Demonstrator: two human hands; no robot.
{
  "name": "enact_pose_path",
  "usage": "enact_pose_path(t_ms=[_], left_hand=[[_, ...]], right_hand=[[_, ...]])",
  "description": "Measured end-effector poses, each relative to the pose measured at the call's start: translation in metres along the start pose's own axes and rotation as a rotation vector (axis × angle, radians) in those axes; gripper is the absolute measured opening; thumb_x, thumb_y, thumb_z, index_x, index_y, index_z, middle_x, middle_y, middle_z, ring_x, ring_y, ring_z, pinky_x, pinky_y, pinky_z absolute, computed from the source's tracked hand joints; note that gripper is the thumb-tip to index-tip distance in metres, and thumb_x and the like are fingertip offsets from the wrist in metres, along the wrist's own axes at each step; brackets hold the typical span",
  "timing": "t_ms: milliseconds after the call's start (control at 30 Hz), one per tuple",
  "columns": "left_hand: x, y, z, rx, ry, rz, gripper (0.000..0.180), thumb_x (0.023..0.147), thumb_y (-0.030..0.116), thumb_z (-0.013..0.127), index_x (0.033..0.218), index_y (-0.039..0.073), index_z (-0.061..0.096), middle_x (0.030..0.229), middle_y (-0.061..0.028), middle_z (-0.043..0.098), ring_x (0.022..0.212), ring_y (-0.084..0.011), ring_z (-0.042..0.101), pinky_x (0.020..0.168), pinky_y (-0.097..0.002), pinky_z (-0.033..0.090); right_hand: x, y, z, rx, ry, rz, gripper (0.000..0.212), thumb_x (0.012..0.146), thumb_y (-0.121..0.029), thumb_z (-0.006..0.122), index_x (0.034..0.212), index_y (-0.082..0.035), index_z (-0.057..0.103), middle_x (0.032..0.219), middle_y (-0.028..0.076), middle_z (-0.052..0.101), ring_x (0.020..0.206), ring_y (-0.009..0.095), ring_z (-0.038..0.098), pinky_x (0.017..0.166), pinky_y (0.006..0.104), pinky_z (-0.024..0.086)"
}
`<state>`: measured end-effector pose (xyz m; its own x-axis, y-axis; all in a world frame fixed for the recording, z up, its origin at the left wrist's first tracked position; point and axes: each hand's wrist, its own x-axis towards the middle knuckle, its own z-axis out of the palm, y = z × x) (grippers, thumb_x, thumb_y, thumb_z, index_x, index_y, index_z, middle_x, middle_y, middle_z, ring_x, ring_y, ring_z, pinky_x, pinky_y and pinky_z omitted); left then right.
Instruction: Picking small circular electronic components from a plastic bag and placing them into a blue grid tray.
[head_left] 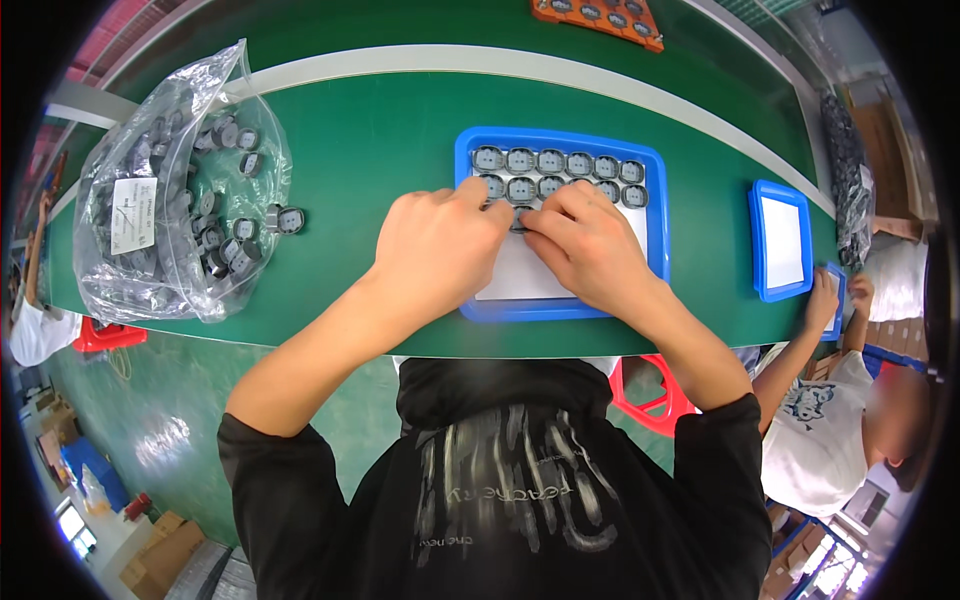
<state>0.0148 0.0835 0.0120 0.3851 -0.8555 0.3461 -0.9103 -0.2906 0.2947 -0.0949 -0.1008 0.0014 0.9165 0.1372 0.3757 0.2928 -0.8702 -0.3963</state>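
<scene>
Both my hands are over a blue tray [660, 235] with a white bottom. Two rows of small grey rounded parts, each with a dark rim, fill its far side. Between my hands, in the third row, sits another small grey part [519, 220], with the fingertips of my right hand [590, 245] closed on its right side. My left hand [440, 240] is curled shut beside it at the tray's left side; whatever its fingers hold is hidden behind the knuckles.
At left, an open clear plastic bag [180, 200] holds many similar grey parts, with a few loose grey parts [289, 220] at its mouth. An orange tray [605, 20] lies beyond the table's pale rail. Another blue tray [758, 240] is at right, near a co-worker's hands [835, 295].
</scene>
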Motion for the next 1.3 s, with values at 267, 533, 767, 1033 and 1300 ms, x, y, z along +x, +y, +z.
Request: enact_pose_path(t_ms=[267,533,767,1033,1300], left_hand=[[-0.009,-0.021,-0.034,-0.226,0.16,-0.118,0.025,0.078,0.013,0.083,0.099,0.006,0.071,0.08,-0.0081,0.059,0.062,-0.0271,0.061,0.055,-0.0383,0.05],[-0.073,-0.058,-0.02,-0.037,0.266,-0.34,0.029,0.079,0.013,0.08,0.103,0.002,0.07,0.095,-0.0151,0.062,0.091,-0.0356,0.061,0.08,-0.0441,0.051],[-0.105,-0.073,-0.06,0.214,0.181,-0.537,0.024,0.085,0.01,0.071,0.107,0.003,0.071,0.103,-0.0167,0.061,0.099,-0.0356,0.057,0.088,-0.0467,0.045],[-0.105,-0.094,-0.064,0.091,0.209,-0.45,0.016,0.08,0.004,0.072,0.095,0.003,0.067,0.104,-0.015,0.062,0.101,-0.0371,0.057,0.09,-0.046,0.046],[-0.076,-0.054,-0.064,-0.226,0.369,-0.488,0.019,0.087,0.006,0.072,0.104,0.001,0.065,0.091,-0.0156,0.068,0.081,-0.0287,0.07,0.073,-0.0379,0.055]], right_hand=[[0.016,-0.013,-0.016,0.035,-0.043,0.016,0.031,0.078,-0.008,0.078,0.108,-0.004,0.07,0.091,0.01,0.061,0.088,0.031,0.06,0.076,0.0414,0.051],[0.08,-0.054,0.026,0.044,-0.196,-0.213,0.05,0.082,-0.028,0.076,0.124,-0.006,0.062,0.101,0.013,0.061,0.094,0.034,0.061,0.079,0.0456,0.052],[0.119,-0.079,0.083,-0.044,-0.398,-0.203,0.05,0.083,-0.036,0.075,0.123,-0.01,0.06,0.11,0.022,0.056,0.099,0.039,0.065,0.08,0.049,0.055],[0.124,-0.041,0.067,0.399,-0.336,-0.222,0.033,0.089,-0.03,0.07,0.113,-0.007,0.067,0.11,0.016,0.06,0.091,0.032,0.066,0.082,0.0408,0.055],[0.033,-0.007,-0.06,0.582,-0.044,0.298,0.033,0.08,-0.018,0.082,0.107,-0.005,0.068,0.097,0.009,0.064,0.081,0.02,0.062,0.073,0.0334,0.052]])
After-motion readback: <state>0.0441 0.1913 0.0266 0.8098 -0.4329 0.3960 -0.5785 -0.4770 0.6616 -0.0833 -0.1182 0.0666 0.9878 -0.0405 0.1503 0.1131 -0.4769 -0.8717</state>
